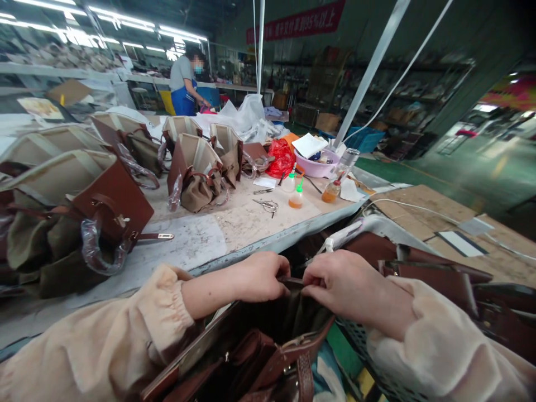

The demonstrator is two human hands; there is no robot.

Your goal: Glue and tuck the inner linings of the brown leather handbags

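Observation:
A brown leather bag (247,363) with a dark lining lies open at the bottom centre, below both hands. My left hand (262,276) is closed, its fingertips pinching the bag's far upper edge. Just to the right, my right hand (339,279) is also closed and pinches the same edge, with a short stretch of brown trim between the two. The bag's near side shows a strap with metal fittings. Fingertips of both hands are partly hidden behind the knuckles.
Several brown and olive bags (196,173) stand on the worktable (234,223). Scissors (268,205), glue bottles (295,196), a red plastic bag (281,158) and a purple basin (318,162) lie beyond. More brown leather pieces (435,279) are at right. A person (184,84) works farther back.

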